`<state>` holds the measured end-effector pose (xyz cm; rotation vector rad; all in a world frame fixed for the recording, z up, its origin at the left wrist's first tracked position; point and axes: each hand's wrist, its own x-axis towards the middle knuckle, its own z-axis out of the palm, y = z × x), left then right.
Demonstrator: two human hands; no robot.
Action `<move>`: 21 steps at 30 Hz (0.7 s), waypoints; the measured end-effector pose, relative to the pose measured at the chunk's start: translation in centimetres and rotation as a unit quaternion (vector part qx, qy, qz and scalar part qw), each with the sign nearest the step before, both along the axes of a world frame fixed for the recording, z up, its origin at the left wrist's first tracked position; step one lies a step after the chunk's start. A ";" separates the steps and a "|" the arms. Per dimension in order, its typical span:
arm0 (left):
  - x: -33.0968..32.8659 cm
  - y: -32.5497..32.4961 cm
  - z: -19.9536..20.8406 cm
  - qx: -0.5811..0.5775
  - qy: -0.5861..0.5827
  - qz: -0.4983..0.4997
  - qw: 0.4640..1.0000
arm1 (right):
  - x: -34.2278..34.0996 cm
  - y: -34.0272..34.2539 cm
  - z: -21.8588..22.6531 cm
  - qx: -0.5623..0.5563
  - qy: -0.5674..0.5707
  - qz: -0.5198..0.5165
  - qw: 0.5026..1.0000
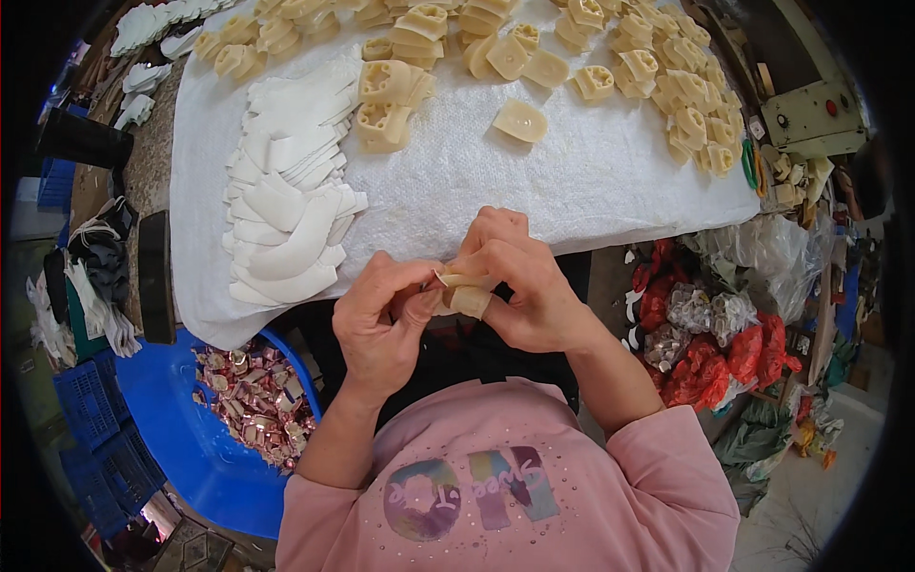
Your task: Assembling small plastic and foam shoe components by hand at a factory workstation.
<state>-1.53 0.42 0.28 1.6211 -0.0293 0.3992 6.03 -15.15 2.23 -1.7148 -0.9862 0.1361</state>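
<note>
Just off the near edge of the cloth-covered table (457, 195), both my hands grip a small beige moulded piece (470, 302), like a shoe heel in shape. My left hand (374, 319) pinches its left side between thumb and fingers. On its other side, my right hand (524, 276) holds it with curled fingers, hiding much of it. Left of my hands lie overlapping thin white cut pieces (286, 224), curved and strap-like. One lone beige moulded piece (521, 121) rests on the cloth beyond my right hand.
Many beige moulded pieces (688, 91) cover the table's far side and right. A blue tub (229, 486) at lower left holds shiny pink pieces (253, 400). Red plastic bags (701, 367) and clear bags (753, 253) are at right. A dark phone-like slab (156, 276) stands by the table's left edge.
</note>
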 end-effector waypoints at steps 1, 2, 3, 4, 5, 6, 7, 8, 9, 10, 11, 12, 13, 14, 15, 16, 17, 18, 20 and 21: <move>0.0 0.0 0.0 0.033 0.004 -0.009 0.999 | 0.0 -0.1 0.1 0.001 0.001 -0.001 1.000; 0.1 0.0 0.1 0.033 0.006 -0.009 0.999 | 0.0 -0.1 0.2 -0.016 -0.018 0.006 1.000; 0.2 0.0 0.1 0.065 -0.012 -0.002 0.998 | 0.0 -0.1 0.1 -0.033 -0.036 0.014 0.999; 0.3 -0.1 0.1 0.096 -0.030 0.005 0.995 | 0.0 -0.1 0.1 -0.033 -0.035 0.014 0.999; 0.3 -0.1 0.2 0.097 -0.029 0.005 0.995 | -0.1 -0.2 0.0 -0.053 -0.038 0.035 0.997; 0.4 -0.1 0.4 0.124 -0.047 0.010 0.991 | -0.1 -0.2 0.1 -0.073 -0.042 0.057 0.995; 0.5 -0.1 0.5 0.151 -0.065 0.015 0.986 | -0.2 -0.1 0.0 -0.073 -0.042 0.058 0.995; 0.5 -0.1 0.5 0.150 -0.065 0.016 0.986 | -0.3 0.0 -0.1 -0.062 -0.037 0.062 0.995; 0.6 -0.1 0.5 0.159 -0.064 0.013 0.985 | -0.4 0.0 -0.2 -0.051 -0.031 0.065 0.996; 0.6 -0.1 0.6 0.167 -0.063 0.010 0.984 | -0.4 0.0 -0.5 -0.052 -0.032 0.066 0.996; 0.5 0.0 0.8 0.166 -0.064 0.011 0.984 | -0.4 0.0 -0.7 -0.035 -0.036 0.066 0.997; 0.5 0.2 0.9 0.168 -0.069 -0.005 0.983 | -0.4 -0.1 -0.9 -0.017 -0.040 0.064 0.997; 0.5 0.3 1.1 0.170 -0.075 -0.021 0.982 | -0.4 -0.1 -0.9 -0.019 -0.041 0.064 0.997; 0.7 0.3 1.3 0.169 -0.076 -0.021 0.983 | -0.4 0.0 -0.9 0.007 -0.043 0.028 0.999; 0.8 0.3 1.6 0.189 -0.106 0.000 0.976 | -0.5 0.0 -0.8 0.033 -0.044 -0.008 0.998; 0.8 0.2 1.7 0.209 -0.135 0.020 0.968 | -0.5 0.0 -0.8 0.032 -0.045 -0.008 0.998; 0.8 0.4 1.6 0.209 -0.136 0.021 0.968 | -0.5 0.0 -0.8 0.008 -0.088 -0.021 0.996; 0.6 0.8 1.5 0.223 -0.145 0.029 0.964 | -0.5 0.1 -0.9 -0.015 -0.130 -0.032 0.991; 0.4 1.6 1.1 0.240 -0.152 0.040 0.958 | -0.7 0.4 0.2 -0.013 -0.125 -0.033 0.992; 0.4 2.0 0.9 0.236 -0.144 0.059 0.959 | -0.8 0.6 0.9 -0.011 -0.120 -0.034 0.992</move>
